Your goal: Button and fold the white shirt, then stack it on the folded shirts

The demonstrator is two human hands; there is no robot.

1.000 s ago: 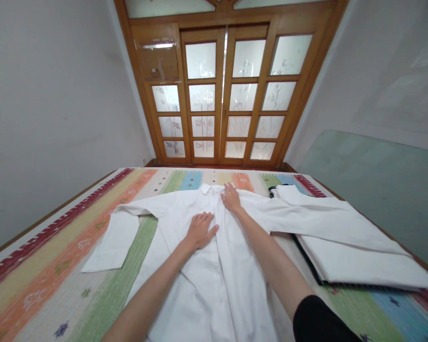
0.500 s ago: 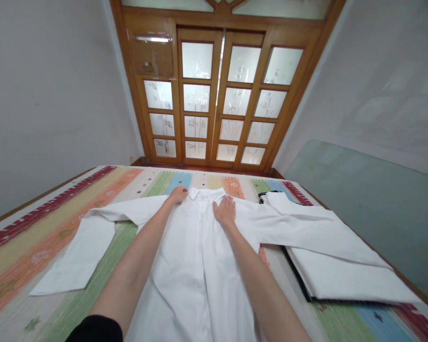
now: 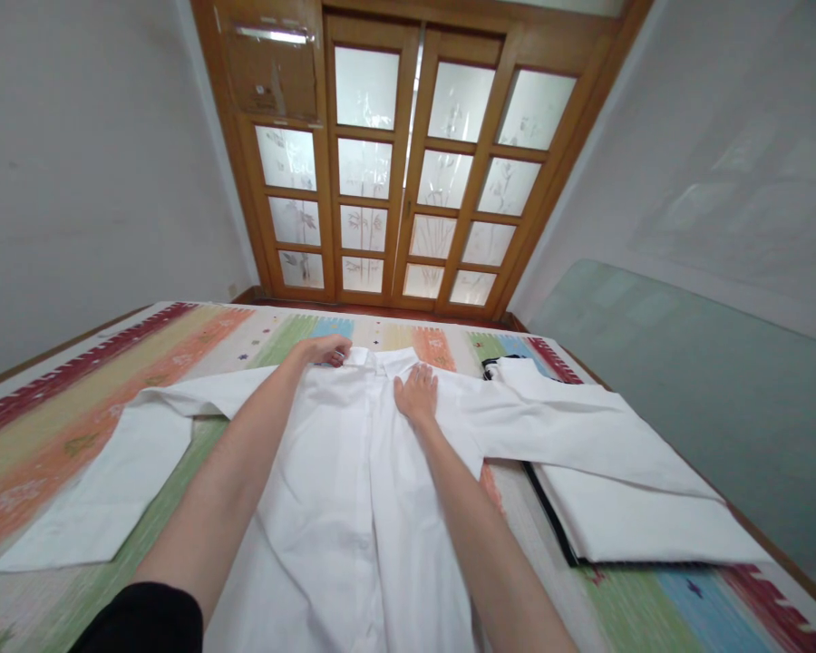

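Pinches white shirt at the shoulder just beside the collar with curled left hand. Presses flat right hand, fingers together, on shirt front just below collar. Has shirt face up, buttoned, on striped bedcover, one sleeve spread left, other draped over folded white stack near right edge. Leaves bare cover left and beyond collar, toward wooden doors.
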